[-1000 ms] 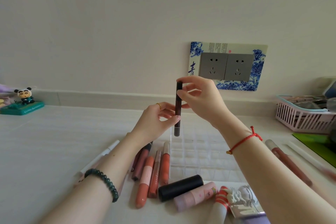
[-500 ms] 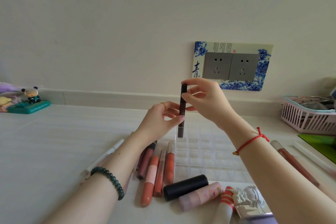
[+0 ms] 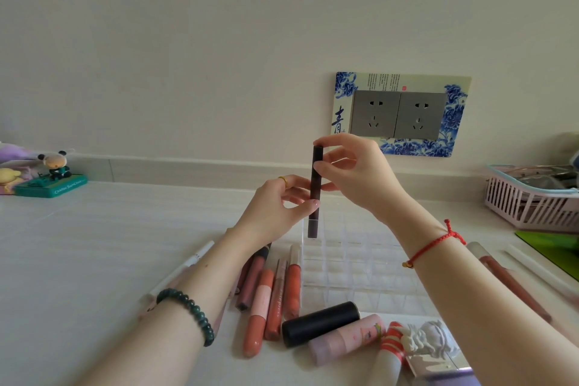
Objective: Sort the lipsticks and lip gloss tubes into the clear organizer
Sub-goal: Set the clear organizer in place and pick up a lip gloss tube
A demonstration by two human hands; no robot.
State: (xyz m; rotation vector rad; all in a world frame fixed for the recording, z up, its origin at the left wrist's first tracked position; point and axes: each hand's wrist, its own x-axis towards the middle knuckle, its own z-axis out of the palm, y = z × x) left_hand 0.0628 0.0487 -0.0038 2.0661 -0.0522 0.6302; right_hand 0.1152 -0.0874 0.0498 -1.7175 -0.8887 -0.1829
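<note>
Head view: slim dark brown lip gloss tube (image 3: 315, 194) was held upright over the far-left corner of the clear gridded plastic organizer (image 3: 360, 263); couldn't tell if its base was in a cell. Left hand (image 3: 275, 213) fingers pinched the tube's middle, and right hand (image 3: 360, 175) fingers pinched its upper part, forefinger on the cap. The organizer sat on the white bench (image 3: 94, 244). Just left of it lay a row of coral and mauve gloss tubes (image 3: 275, 298). A black cylindrical lipstick (image 3: 319, 323) and a pink-lilac lipstick (image 3: 344, 340) lay at its near edge. A long reddish-brown gloss tube (image 3: 513, 288) lay right of the right forearm.
</note>
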